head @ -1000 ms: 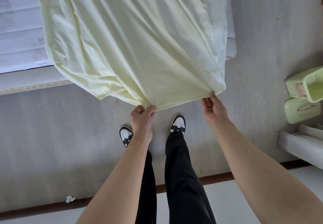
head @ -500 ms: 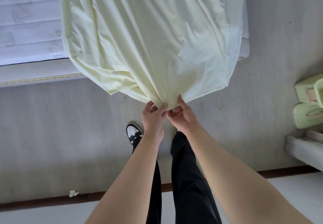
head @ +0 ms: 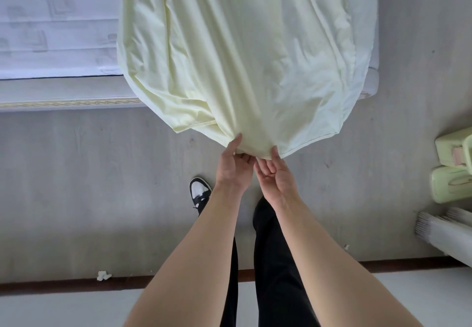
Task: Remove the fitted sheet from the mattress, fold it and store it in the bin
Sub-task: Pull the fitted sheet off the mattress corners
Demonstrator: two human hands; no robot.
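White quilted mattress (head: pixel 58 22) fills the upper left, and the pale yellow cotton fitted sheet (head: pixel 242 53) drapes over its near edge toward the grey floor (head: pixel 89 186). The left hand (head: pixel 233 171) pinches the sheet's hanging lower hem, and the right hand (head: pixel 277 176) pinches it just beside. Pale green plastic bins (head: pixel 452 168) stand at the right.

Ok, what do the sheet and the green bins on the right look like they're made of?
Sheet: thin woven fabric, probably cotton or a blend, matte pale yellow; it creases softly and light shows through it. Bins: apparently moulded plastic, smooth pale green with rounded corners and a slight sheen.
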